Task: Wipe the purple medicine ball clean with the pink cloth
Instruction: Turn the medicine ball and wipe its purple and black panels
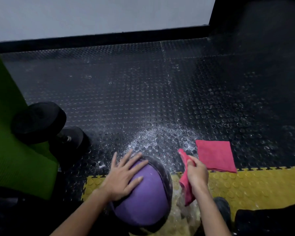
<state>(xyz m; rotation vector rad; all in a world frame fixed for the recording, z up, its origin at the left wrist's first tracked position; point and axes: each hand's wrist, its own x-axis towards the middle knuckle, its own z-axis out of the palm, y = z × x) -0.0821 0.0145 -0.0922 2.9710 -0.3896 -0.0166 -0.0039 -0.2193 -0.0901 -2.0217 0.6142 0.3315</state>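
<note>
The purple medicine ball (143,198), with a dark dusty band across its far side, rests on the floor at the bottom centre. My left hand (122,174) lies flat on the ball's upper left, fingers spread. My right hand (197,174) holds a crumpled pink cloth (185,184) just right of the ball; the cloth hangs beside the ball and I cannot tell if it touches it. A second pink cloth (214,155) lies folded flat on the floor further right.
White dust is scattered over the black studded floor mat (143,99) beyond the ball. A yellow studded mat (245,181) runs along the front. A black dumbbell (46,123) and a green mat (12,150) sit at the left. A white wall (100,14) stands behind.
</note>
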